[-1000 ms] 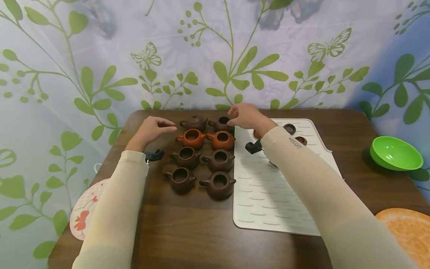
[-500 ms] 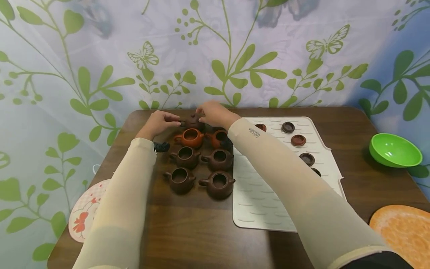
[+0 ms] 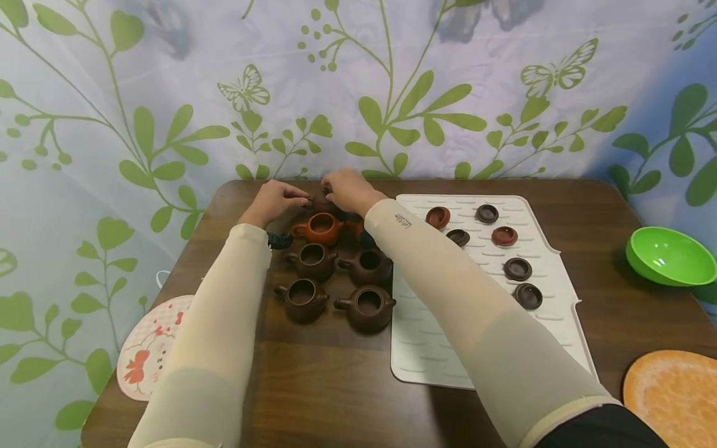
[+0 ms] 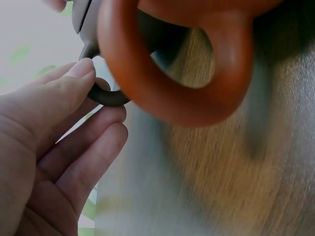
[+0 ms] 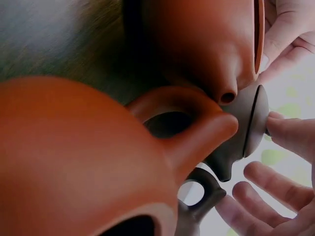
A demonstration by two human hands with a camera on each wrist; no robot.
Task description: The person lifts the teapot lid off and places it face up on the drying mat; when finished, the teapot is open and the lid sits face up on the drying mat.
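A dark brown lidded teapot (image 3: 319, 201) stands at the back left of the table, partly hidden by the hands. My left hand (image 3: 274, 200) pinches its ring handle (image 4: 110, 99) between thumb and fingers. On its other side, my right hand (image 3: 348, 190) has its fingertips at the knob of the lid (image 5: 256, 123), which sits on the pot. Just in front is an orange-brown teapot (image 3: 320, 236) without a lid, and a second one is mostly covered by the right wrist. Several open dark teapots (image 3: 368, 311) stand in rows nearer me.
A white ridged mat (image 3: 426, 361) to the right bears several loose teapot lids (image 3: 518, 269). Farther right are a green bowl (image 3: 669, 255) and an orange round mat (image 3: 672, 395). A pink-and-white mat (image 3: 140, 367) lies at the left edge. A patterned cloth (image 3: 313, 74) hangs behind the table.
My right hand has moved left from the neighbouring dark teapot to the lidded teapot's knob. My left hand has moved right and taken hold of that teapot's handle.
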